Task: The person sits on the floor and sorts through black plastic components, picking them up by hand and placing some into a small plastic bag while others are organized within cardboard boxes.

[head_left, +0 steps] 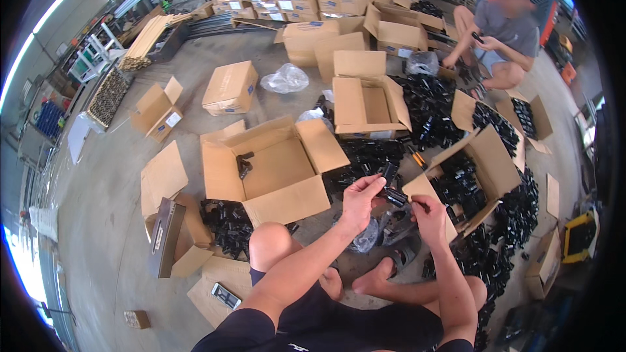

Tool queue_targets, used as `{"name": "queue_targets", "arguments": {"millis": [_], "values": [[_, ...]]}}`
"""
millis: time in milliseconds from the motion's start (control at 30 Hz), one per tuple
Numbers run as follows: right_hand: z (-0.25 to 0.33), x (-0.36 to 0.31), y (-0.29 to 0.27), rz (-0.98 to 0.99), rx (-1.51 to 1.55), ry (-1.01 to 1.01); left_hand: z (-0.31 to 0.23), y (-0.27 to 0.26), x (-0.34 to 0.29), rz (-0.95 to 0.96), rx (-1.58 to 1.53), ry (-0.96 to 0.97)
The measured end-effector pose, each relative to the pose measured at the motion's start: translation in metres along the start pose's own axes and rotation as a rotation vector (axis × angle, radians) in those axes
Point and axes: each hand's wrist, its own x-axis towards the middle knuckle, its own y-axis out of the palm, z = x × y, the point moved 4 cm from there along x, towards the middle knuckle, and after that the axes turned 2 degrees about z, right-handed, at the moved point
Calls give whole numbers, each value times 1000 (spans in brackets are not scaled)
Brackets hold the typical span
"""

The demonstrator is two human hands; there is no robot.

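Head view, the only one. A black part [394,196] is held up by the left hand [362,203], above the floor and in front of the seated person's body, between a wide open carton [287,201] and a carton of black parts [493,164]. Left fingers: closed round the part, thumb laid along the near side. A second dark section is seen standing up just beyond the thumb; whether it is joined to the part or separate cannot be told.

The right hand [431,220] is raised close beside the part's near end. Right fingers: curled, thumb and forefinger near each other; whether anything small is pinched between them cannot be told, nor whether the part is touched.

Step in hand is judged to be close two-handed work on a single piece: part steadied by the left, its end attended to by the right. For the next move, a firm left grip and a careful, well-lined-up right fingertip approach seem to be called for; a slip would be likeliest at the smooth end.

Around: a few black pieces [244,164] are seen inside the wide carton, and a heap of similar pieces [372,156] is spread on the floor beyond the hands. An orange-and-black tool [416,157] is left lying near the heap. At upper right, a small dark item [477,38] is held by a co-worker [505,34].
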Motion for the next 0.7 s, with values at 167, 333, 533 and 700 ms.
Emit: {"name": "queue_targets", "arguments": {"millis": [167,333,533,700], "values": [[41,-6,-10,7,104,-74,8,13,-7,28,16,10],[47,-2,1,27,260,-102,16,7,-11,27,98,24],[26,5,6,18,302,-86,22,20,-15,50,231,93],[17,4,8,-60,388,-4,27,30,-17,41,307,150]]}}
